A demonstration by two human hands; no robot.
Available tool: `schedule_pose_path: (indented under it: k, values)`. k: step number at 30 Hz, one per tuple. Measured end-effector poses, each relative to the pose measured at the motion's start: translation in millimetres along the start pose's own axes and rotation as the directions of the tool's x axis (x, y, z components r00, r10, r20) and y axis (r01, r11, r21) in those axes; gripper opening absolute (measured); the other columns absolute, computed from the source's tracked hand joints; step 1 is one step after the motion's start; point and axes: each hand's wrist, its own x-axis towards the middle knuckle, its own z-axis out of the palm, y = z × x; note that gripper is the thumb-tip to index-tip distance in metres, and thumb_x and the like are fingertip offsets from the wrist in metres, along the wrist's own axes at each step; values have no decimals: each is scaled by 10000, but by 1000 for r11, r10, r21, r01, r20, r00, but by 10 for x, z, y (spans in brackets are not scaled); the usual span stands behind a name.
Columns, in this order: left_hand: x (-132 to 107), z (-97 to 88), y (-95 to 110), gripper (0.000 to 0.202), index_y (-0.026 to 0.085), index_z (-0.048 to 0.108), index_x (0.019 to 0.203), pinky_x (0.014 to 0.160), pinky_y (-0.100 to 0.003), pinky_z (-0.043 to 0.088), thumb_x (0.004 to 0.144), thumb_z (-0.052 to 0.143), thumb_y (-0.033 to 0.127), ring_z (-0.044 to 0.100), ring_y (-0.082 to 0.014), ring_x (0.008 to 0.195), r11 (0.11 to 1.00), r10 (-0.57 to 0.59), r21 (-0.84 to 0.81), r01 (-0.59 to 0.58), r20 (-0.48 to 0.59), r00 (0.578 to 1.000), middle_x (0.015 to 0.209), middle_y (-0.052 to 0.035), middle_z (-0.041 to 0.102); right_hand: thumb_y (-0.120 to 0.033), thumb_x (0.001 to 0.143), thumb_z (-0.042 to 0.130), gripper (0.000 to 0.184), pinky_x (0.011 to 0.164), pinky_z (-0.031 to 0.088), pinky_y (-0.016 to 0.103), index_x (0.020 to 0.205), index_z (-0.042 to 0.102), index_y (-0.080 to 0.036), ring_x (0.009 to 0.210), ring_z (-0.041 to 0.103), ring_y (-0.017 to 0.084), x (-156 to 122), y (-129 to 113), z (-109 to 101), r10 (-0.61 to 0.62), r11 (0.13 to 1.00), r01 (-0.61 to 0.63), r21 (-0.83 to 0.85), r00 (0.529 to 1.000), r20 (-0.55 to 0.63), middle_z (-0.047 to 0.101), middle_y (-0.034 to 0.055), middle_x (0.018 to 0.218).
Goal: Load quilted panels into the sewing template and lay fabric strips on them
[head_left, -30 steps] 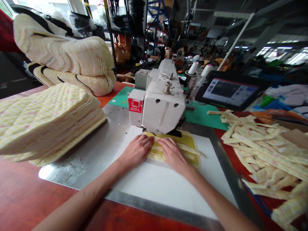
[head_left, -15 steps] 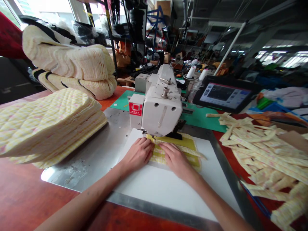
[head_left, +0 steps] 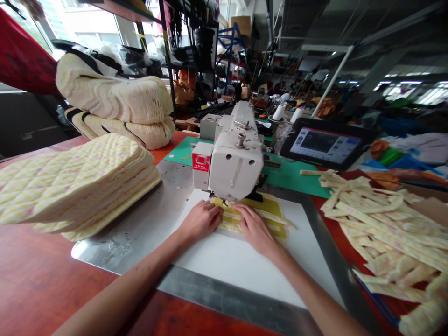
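Note:
My left hand (head_left: 200, 221) and my right hand (head_left: 256, 228) lie flat, fingers stretched, on a small yellow checked fabric piece (head_left: 231, 219) that rests on a yellow template (head_left: 269, 211) under the head of a white sewing machine (head_left: 236, 158). The fingertips of both hands point toward the needle area, which the machine head hides. The piece sits on a white panel (head_left: 238, 261) set in a metal plate (head_left: 147, 219).
A stack of yellow quilted pieces (head_left: 73, 182) lies at left, with folded cream quilting (head_left: 115, 107) behind it. Several yellow fabric strips (head_left: 381, 224) pile at right. A touchscreen panel (head_left: 324, 145) and thread cones (head_left: 280, 112) stand behind the machine on a green mat (head_left: 294, 172).
The camera view has tilted up and shifted slightly. Both hands stay pressed on the fabric piece at the machine, with no clear shift.

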Motion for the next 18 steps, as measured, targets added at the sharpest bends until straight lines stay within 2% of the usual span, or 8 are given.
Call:
schedule_pose_path:
  k: [5,10,15,18]
  values:
    - [-87,-56,-44,203,154,695,972,763,-339,471,1001,501,205,639,-194,767,1000,-14,-7,13,-10,1000,857,-73,709,-185,958,368,436,1207,516,363,1350,558,-160,1347,540,135,-4,-101,81,52,999,-53,-8,997,-63,520,81,1425]
    - [-197,-96,42,222,159,697,1039,757,-351,482,1007,483,211,645,-198,762,999,-16,-32,15,-10,1000,860,-65,704,-207,946,438,399,1161,550,314,1318,577,-168,1294,581,124,-93,-188,42,39,999,-39,6,997,-63,551,77,1386]
    - [-208,-35,127,216,151,695,1035,742,-348,487,998,493,219,630,-197,742,999,-34,-37,33,-7,999,827,-65,685,-191,939,454,394,1141,559,295,1305,597,-171,1270,596,122,-189,-119,16,12,1000,-11,5,994,-109,571,78,1361]
    - [-121,-76,297,202,159,715,974,734,-332,489,974,517,197,625,-184,725,987,-42,-157,36,-35,999,805,-64,694,-195,946,447,381,1128,564,292,1294,603,-179,1261,603,120,-230,-48,1,18,1000,-17,3,993,-116,579,72,1354]
